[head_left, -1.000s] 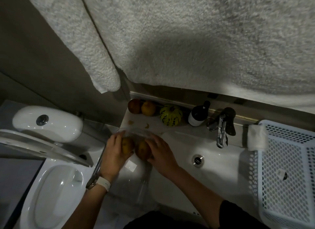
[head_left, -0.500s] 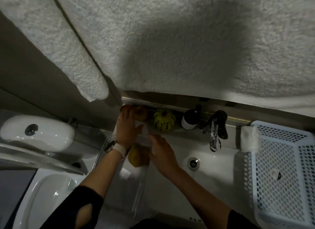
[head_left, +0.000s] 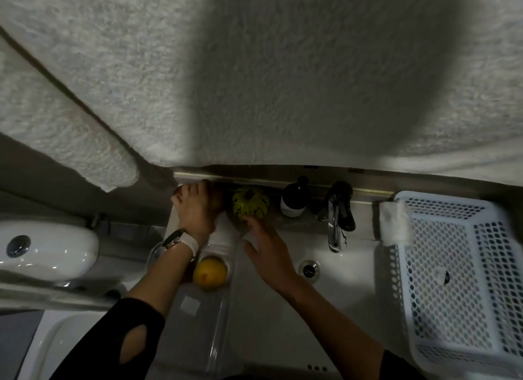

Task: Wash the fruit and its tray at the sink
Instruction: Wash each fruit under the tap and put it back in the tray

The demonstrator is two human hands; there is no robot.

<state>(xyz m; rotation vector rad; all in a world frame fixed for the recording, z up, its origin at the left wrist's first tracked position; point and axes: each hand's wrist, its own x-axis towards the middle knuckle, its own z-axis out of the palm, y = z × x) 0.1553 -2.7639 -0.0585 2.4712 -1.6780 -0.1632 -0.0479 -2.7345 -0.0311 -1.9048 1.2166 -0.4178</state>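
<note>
A clear plastic tray (head_left: pixel 216 326) lies on the left side of the sink counter and holds a yellow-orange fruit (head_left: pixel 210 272). My left hand (head_left: pixel 195 209) reaches to the back ledge, where its fingers curve over a reddish fruit (head_left: pixel 218 202) that is mostly hidden beneath it. A striped green-yellow gourd (head_left: pixel 250 204) sits on the ledge to the right of that hand. My right hand (head_left: pixel 268 258) is spread open, its fingertips touching the gourd's near edge. The white sink basin (head_left: pixel 353 300) lies right of the tray.
A chrome faucet (head_left: pixel 336 224) and a dark bottle (head_left: pixel 293 201) stand behind the basin. There is a folded white cloth (head_left: pixel 394 224) and a white perforated basket (head_left: pixel 452 266) on the right. A toilet cistern (head_left: pixel 42 246) is at the left. Large towels (head_left: pixel 254 68) hang close overhead.
My left hand left the tray and moved up to the fruit on the back ledge. My right hand let go of the tray's fruit and moved to the gourd.
</note>
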